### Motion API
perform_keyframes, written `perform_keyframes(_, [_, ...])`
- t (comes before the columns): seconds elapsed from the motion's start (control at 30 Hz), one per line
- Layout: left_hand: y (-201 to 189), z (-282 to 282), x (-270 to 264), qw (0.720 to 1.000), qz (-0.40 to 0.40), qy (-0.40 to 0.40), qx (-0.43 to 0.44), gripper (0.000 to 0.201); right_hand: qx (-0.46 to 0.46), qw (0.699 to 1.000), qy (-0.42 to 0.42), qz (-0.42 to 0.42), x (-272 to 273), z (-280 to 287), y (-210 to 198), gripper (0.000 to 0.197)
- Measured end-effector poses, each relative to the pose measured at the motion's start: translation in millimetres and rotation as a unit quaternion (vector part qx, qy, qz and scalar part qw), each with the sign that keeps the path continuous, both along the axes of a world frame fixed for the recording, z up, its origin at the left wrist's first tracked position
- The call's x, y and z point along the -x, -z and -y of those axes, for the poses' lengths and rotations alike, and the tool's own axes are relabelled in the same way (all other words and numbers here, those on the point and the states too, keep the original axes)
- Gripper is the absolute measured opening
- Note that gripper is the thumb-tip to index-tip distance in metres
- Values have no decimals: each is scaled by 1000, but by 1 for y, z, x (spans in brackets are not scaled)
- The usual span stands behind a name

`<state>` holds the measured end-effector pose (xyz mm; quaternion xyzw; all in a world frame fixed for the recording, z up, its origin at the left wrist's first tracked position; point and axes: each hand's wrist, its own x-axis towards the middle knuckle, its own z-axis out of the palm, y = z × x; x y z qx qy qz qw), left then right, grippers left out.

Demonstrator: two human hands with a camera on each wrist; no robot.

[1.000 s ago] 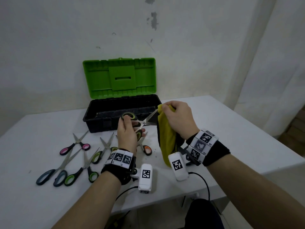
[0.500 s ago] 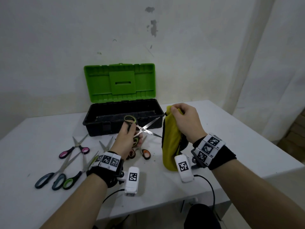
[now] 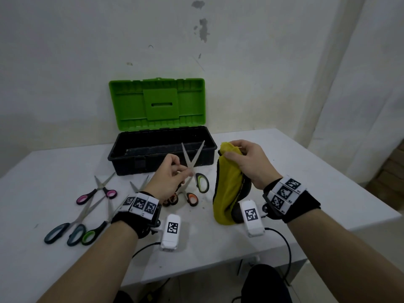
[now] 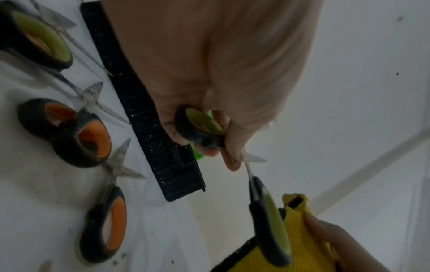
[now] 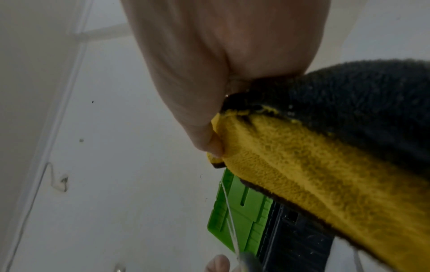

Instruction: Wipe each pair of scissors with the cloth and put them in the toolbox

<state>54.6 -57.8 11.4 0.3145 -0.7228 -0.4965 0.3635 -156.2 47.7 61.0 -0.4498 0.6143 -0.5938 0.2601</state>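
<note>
At table centre, held scissors: my left hand (image 3: 169,179) grips a pair of steel scissors with black-and-green loop handles (image 3: 192,162); the blades are spread in a V and point up toward 12 o'clock, in front of the toolbox wall.
Left fingers: curled round one handle loop (image 4: 200,127), thumb and fingertip pinching near the pivot; the other loop hangs free at 5 o'clock of the hand.
Right hand: my right hand (image 3: 247,162) is clenched on the top of a yellow terry cloth with a dark backing (image 3: 229,193), which hangs down with its lower end at the tabletop.
Cloth and blades: apart, the cloth at 3 o'clock of the scissors.
Toolbox: a black plastic toolbox with an upright bright green lid (image 3: 160,149) sits open at 12 o'clock on the white table (image 3: 306,182).
Waiting scissors: a pink-handled pair (image 3: 96,192), a grey-blue-handled pair (image 3: 65,230) and a green-handled pair (image 3: 96,230) lie at 9 o'clock; orange-handled pairs (image 3: 190,197) lie just below my left hand.
</note>
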Motion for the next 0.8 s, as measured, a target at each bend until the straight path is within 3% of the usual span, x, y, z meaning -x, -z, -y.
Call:
perform_keyframes(0.37, [6,-3,6,999,54,-2,1,12,-65,966,-63,-242,-4,-1,27,16])
perform_keyframes(0.43, [5,-3,6,998,58,0,-8,17,-65,959,-65,-269,-6,-3,31,18])
perform_keyframes(0.8, [2,-5,7,997,74,25,-30,23,41,905,-59,-419,-25,1,41,13])
